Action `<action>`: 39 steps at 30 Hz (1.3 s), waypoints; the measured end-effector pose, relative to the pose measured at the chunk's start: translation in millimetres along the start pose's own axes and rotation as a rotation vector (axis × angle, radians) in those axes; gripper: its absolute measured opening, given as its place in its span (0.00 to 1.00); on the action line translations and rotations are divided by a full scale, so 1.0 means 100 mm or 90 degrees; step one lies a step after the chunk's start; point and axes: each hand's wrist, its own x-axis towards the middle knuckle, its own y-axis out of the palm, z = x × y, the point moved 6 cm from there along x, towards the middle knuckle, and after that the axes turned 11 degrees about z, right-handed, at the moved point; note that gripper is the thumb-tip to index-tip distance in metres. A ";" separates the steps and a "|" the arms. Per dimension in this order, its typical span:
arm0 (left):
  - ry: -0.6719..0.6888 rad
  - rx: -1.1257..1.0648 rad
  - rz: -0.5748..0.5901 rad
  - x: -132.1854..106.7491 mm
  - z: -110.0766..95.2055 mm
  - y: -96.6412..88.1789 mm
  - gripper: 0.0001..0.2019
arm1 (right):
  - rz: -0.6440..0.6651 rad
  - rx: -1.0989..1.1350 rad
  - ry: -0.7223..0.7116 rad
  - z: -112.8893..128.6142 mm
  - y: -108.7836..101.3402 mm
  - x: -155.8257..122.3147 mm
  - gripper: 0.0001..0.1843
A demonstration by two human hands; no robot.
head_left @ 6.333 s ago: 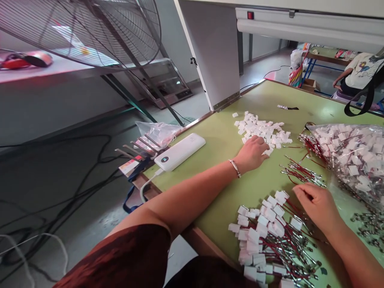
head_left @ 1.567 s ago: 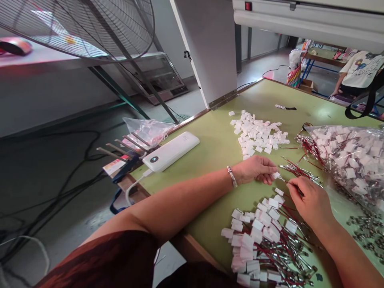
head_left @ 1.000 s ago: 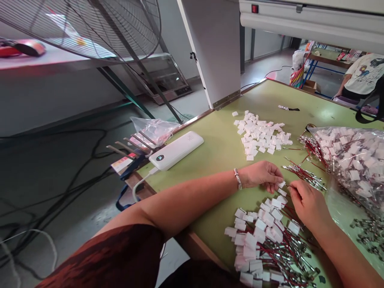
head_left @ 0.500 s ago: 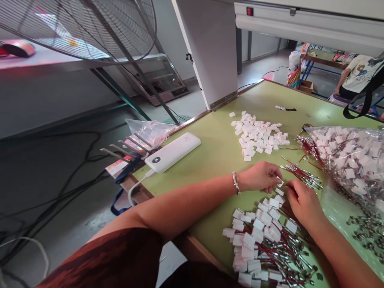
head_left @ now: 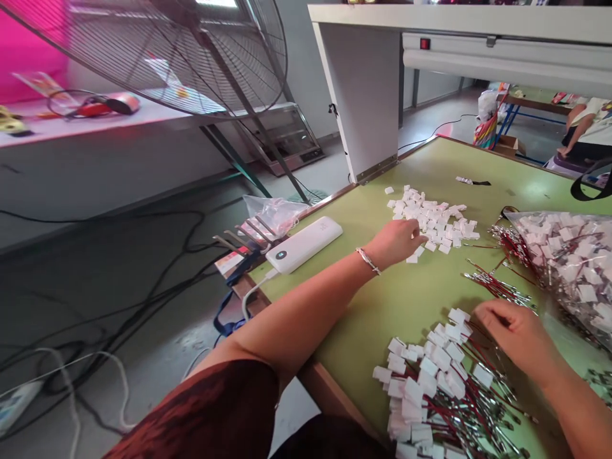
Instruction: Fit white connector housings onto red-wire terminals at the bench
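Note:
My left hand (head_left: 396,243), with a bracelet at its wrist, reaches to the near left edge of a pile of small white plastic connector housings (head_left: 433,220). Its fingers are curled together at the housings; whatever lies between the fingertips is too small to make out. My right hand (head_left: 519,331) hovers beside a heap of white housings with red wires (head_left: 430,376). Thumb and forefinger are closed toward each other, and I cannot make out what they hold. Just beyond that hand lies a small bundle of red wires with metal ends (head_left: 502,287).
A clear plastic bag (head_left: 568,255) full of white housings and wires is at the right. A white power bank (head_left: 306,245) with a cable sits at the table's left edge. A large fan (head_left: 215,57) stands behind, and a person (head_left: 590,131) sits far right.
My left hand has moved away from my right hand, up and left to the housing pile. The right hand stays near the wired heap. The view has shifted slightly.

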 end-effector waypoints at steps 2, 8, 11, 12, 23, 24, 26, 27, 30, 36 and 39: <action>-0.035 0.057 0.036 0.04 0.11 -0.01 0.10 | -0.111 -0.117 0.031 -0.12 -0.13 0.02 0.11; 0.029 0.103 0.059 0.10 0.06 0.26 0.11 | -0.120 -0.403 0.093 -0.28 -0.07 0.12 0.06; 0.086 0.108 0.036 0.11 0.00 0.32 0.10 | -0.165 -0.358 0.049 -0.24 -0.10 0.12 0.07; 0.106 0.110 0.028 0.12 -0.01 0.32 0.10 | -0.188 -0.323 0.026 -0.22 -0.13 0.11 0.08; 0.163 -0.284 -0.049 0.03 -0.11 0.26 0.09 | -0.173 -0.057 0.022 0.04 -0.17 0.05 0.06; 0.136 -0.405 0.013 0.03 -0.13 0.35 0.08 | -0.164 -0.039 0.022 0.07 -0.16 0.04 0.06; 0.093 -0.613 0.143 -0.02 -0.19 0.54 0.07 | -0.157 -0.019 0.008 0.14 -0.15 0.03 0.07; 0.081 -0.695 0.193 -0.05 -0.24 0.62 0.06 | -0.159 -0.015 -0.002 0.17 -0.16 0.02 0.09; 0.063 -0.863 0.265 -0.10 -0.31 0.76 0.06 | -0.169 -0.010 -0.014 0.22 -0.18 -0.01 0.11; 0.062 -0.956 0.311 -0.09 -0.30 0.86 0.09 | -0.188 0.058 0.033 0.21 -0.21 -0.05 0.13; 0.080 -0.963 0.328 -0.09 -0.32 0.87 0.10 | -0.131 0.115 0.071 0.18 -0.12 -0.02 0.15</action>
